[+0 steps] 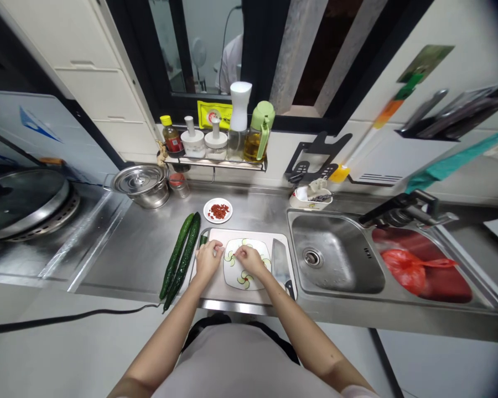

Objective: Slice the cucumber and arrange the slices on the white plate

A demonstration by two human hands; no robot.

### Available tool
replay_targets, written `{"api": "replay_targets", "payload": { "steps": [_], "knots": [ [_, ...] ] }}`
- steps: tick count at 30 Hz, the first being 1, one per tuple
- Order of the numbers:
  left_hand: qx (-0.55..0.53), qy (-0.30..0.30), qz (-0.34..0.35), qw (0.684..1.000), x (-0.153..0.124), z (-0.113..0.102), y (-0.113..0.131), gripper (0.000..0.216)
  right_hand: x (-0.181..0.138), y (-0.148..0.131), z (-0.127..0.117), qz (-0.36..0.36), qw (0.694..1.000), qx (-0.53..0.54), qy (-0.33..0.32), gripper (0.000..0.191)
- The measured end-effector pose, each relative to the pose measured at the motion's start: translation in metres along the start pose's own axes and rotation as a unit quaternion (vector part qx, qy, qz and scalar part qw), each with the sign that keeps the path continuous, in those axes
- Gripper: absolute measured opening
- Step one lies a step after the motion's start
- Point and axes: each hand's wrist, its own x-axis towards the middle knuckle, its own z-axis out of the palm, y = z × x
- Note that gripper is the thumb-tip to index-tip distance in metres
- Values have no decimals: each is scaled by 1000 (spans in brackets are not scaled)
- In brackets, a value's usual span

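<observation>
My right hand (251, 260) pinches its fingertips low over a white square plate (233, 278); whatever they hold is too small to make out. At the plate's left edge my left hand (209, 258) has thumb and fingers drawn together, their contents hidden. Thin cucumber slices (244, 280) lie on the plate in pinwheel shapes, some with red centres. Under the plate is a pale cutting board (216, 291). A knife (279, 260) rests on the board's right side, and a short cucumber piece (203, 240) at its left. Behind it stands a small white dish of red bits (219, 211).
Two whole cucumbers (181, 257) lie left of the board. A lidded steel pot (141, 185) stands farther back. To the right is a sink (336, 251), its second basin holding a red plastic bag (406, 271). A seasoning rack (219, 161) hangs on the wall.
</observation>
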Motion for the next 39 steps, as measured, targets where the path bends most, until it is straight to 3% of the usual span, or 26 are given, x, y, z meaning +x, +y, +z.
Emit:
{"api": "replay_targets", "payload": {
  "steps": [13, 39],
  "knots": [
    [56, -58, -8, 997, 5, 31, -10, 14, 8, 11, 22, 44, 997, -54, -32, 10],
    [101, -105, 3, 989, 9, 45, -7, 13, 10, 8, 24, 66, 991, -108, -41, 9]
  ]
}}
